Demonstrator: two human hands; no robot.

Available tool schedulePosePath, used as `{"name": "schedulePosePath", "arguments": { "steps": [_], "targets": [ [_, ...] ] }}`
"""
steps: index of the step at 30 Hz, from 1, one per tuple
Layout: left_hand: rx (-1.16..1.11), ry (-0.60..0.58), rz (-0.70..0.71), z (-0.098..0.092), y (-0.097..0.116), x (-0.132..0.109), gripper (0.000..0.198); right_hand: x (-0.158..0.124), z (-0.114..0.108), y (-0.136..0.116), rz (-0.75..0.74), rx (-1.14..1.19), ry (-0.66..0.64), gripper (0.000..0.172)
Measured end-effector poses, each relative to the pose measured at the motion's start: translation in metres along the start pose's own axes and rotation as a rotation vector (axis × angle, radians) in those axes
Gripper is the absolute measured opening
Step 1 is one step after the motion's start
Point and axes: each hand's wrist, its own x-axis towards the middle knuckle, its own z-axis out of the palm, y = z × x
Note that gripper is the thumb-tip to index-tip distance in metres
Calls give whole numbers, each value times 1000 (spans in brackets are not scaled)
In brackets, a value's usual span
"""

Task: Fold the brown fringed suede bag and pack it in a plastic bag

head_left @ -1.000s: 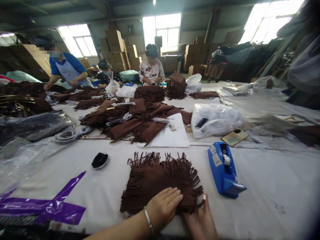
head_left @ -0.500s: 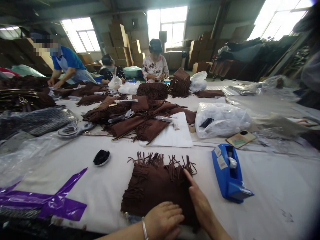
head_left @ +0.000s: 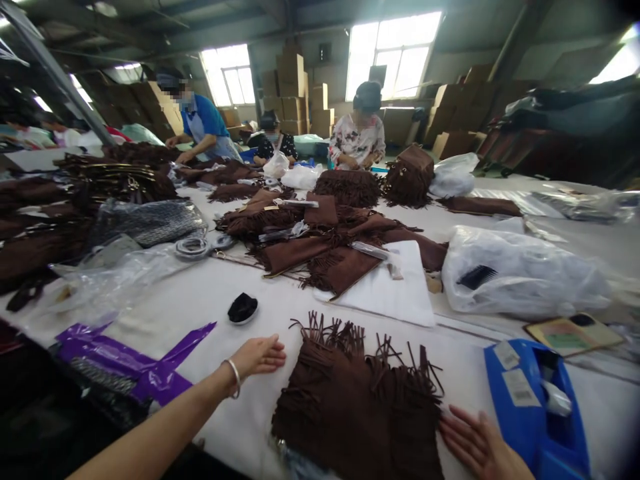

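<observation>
The fringed brown piece (head_left: pixel 360 407) is flanked on the bench (head_left: pixel 225 293). The left hand (head_left: pixel 257 355) is held open at ten o'clock, and the right hand (head_left: pixel 475 445) is spread at four.

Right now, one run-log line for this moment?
left hand open, beside fringed brown piece | right hand open, at its right edge | nearby: blue tape dispenser

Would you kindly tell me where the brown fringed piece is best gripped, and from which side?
Probably its plain left edge, from the side of the left hand: the fringed piece lies flat, with loose strands along its far and right edges.
</observation>
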Motion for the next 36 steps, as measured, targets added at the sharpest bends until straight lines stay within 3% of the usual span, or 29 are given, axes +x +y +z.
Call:
{"name": "schedulePosePath", "arguments": {
  "steps": [3,6,8,10,15,19,22,25,28,30,33,36],
  "targets": [
    [-75,-247,-93,5,9,19,67,23,15,-24,303,7,-89,67],
    [-58,-506,-168,23,23,43,63,27,49,-47,378,19,-389,51],
    [-53,-644,-220,38,32,62,58,31,69,-59,380,36,-587,45],
    [-44,-756,-287,51,38,82,55,41,81,-68,397,24,-688,45],
    [-36,-992,-329,71,41,120,57,79,101,-83,383,-111,-785,39],
    [-32,-1062,-308,80,39,126,57,93,126,-92,180,-284,-780,43],
    [-42,-1072,-139,88,45,120,56,90,134,-95,-51,-466,-758,46],
    [40,-1066,50,96,57,106,64,80,127,-89,-188,-553,-737,45],
    [317,-1048,279,99,68,84,60,68,111,-77,-316,-673,-624,40],
    [585,-1015,514,99,69,66,55,61,101,-67,-462,-817,-542,38],
    [918,-904,913,98,59,38,52,50,91,-52,-853,-1129,-499,40],
    [1117,-771,1157,96,36,18,48,39,87,-41,-1352,-1454,-495,46]
  ]
}}
